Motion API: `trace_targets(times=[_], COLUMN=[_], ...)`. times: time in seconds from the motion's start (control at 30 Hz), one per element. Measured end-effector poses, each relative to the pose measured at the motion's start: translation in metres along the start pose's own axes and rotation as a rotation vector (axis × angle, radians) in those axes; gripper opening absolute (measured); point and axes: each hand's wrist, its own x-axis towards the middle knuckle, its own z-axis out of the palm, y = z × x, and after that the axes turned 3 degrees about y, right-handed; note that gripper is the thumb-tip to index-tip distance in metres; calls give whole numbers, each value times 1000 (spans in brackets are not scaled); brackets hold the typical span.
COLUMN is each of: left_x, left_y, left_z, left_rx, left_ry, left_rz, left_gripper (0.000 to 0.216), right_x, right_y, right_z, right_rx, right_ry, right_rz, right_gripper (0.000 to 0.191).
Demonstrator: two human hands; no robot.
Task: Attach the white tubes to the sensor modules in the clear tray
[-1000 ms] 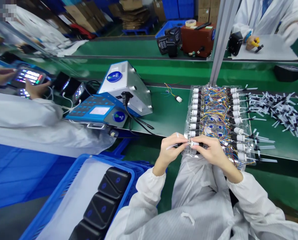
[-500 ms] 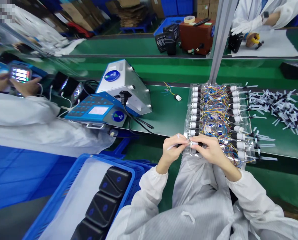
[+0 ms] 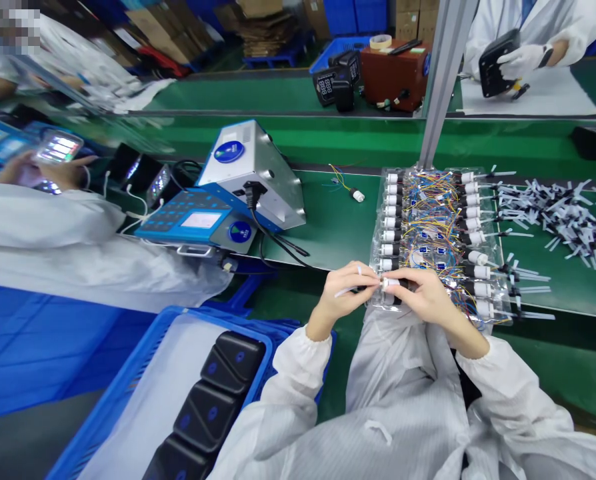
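Note:
My left hand point(image 3: 345, 300) is closed in a pinch on a small black piece with white strips point(image 3: 344, 292), which stick out between its fingers. My right hand point(image 3: 428, 297) grips a small white-ended motor point(image 3: 391, 283) between thumb and fingers. The fingertips of both hands meet at the motor's white end, so the contact itself is partly hidden. Under and beyond the hands lies a clear plastic tray point(image 3: 377, 233) with two columns of similar motors and tangled coloured wires point(image 3: 435, 220). Several motors in the right column carry black pieces with white strips.
A pile of black pieces with white strips point(image 3: 558, 217) lies at the right. One wired motor point(image 3: 357, 195) lies left of the tray, near a blue-and-silver machine point(image 3: 253, 177) with cables. A blue crate point(image 3: 163, 320) stands lower left. Co-workers handle devices at left and across the bench.
Both hands stay joined at the motor, with the grip shifting slightly. Across the bench, a co-worker's gloved hand now holds up a black device. The person at left tilts a lit screen device.

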Motion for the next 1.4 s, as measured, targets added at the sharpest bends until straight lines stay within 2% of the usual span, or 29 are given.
trace_targets(times=[0.17,0.4,0.5,0.63,0.7,0.77,0.9,1.0,1.13,1.27,1.4], left_x=[7,12,12,8,4,-1,-7,-8,-10,-16,-16], left_y=[2,7,7,4,1,-2,-1,4,8,5,5], left_z=[-16,-15,-13,-11,-9,-6,0,5,13,19,18], left_rx=[118,157,147,90,69,60,63,65,82,76,93], left_ry=[-140,-104,-107,-46,-15,2,33,61,127,189,142], left_rz=[135,298,294,244,213,156,3,-29,-29,-22,-33], left_gripper=[17,27,32,67,75,68,34,21,15,18,17], right_x=[2,4,4,5,5,5,5,5,5,4,3], right_y=[-3,-3,-4,-4,-3,-2,-1,-1,-1,-1,1], right_z=[-3,-5,-6,-6,-6,-6,-7,-7,-4,-2,-4], right_rx=[84,187,222,247,246,241,211,173,142,115,81], right_ry=[-54,-115,-127,-133,-136,-138,-138,-123,-89,-76,-82], right_rz=[52,163,185,197,200,192,165,164,161,137,135], right_gripper=[22,30,28,27,26,27,26,25,26,25,23])
